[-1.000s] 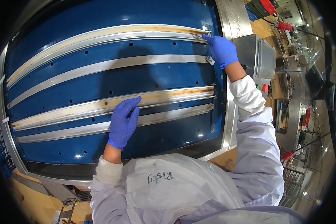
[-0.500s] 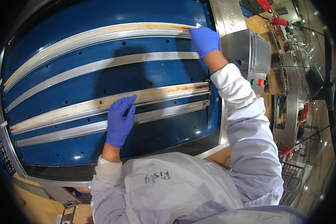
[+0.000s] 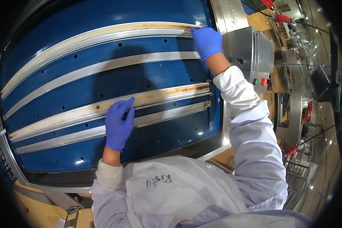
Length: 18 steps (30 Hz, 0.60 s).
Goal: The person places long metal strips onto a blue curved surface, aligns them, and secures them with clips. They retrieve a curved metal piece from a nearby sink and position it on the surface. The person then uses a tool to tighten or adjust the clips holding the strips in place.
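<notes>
My right hand (image 3: 207, 43), in a blue-purple glove, is closed at the right end of the far sealing bar (image 3: 102, 35), a long metal rail with a pale, brown-stained strip along its top. Its fingertips are pinched there; what exactly lies between them is partly hidden. My left hand (image 3: 119, 123), gloved alike, has its fingers stretched and thumb apart. It rests on or just over the near sealing bar (image 3: 152, 98), which carries a similar stained strip with darker scorch marks toward its right end. Both bars lie across a blue, perforated surface (image 3: 171, 133).
Two plain metal strips, a middle one (image 3: 102, 68) and a near one (image 3: 171, 114), run alongside the bars. A steel frame (image 3: 231, 17) edges the blue surface. At right stands a control box (image 3: 250, 51) with a green button (image 3: 255, 81) and a red button (image 3: 264, 82).
The whole scene has shifted slightly left in the view. Both hands keep nearly the same places along the bars; a little more of the far bar's end shows above my right fingers.
</notes>
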Available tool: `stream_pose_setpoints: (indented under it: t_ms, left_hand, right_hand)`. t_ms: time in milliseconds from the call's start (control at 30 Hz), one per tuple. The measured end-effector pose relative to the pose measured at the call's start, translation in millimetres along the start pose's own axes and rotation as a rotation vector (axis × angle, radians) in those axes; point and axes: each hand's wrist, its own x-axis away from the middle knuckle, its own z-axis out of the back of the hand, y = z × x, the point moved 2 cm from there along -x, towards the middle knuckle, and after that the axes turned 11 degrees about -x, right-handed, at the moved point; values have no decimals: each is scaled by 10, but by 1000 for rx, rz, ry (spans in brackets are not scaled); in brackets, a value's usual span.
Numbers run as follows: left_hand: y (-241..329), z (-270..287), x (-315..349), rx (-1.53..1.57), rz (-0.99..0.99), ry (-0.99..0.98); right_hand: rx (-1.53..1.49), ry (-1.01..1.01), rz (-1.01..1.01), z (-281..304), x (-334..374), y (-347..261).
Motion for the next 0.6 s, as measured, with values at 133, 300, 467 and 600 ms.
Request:
stream_pose_setpoints:
  t_ms: [133,300,467,600]
  left_hand:
    - [2,21,19,-9,-45,9]
    - [38,37,-8,18,-20,-20]
    - [19,8,-23,-46,-34,2]
    - [37,24,1,-22,-49,-6]
  right_hand:
    - [-204,19,1,5,90,437]
    - [-129,-21,-18,-19,74,405]
    - [-13,-67,-109,-26,33,167]
    - [-202,-56,-31,-31,148,581]
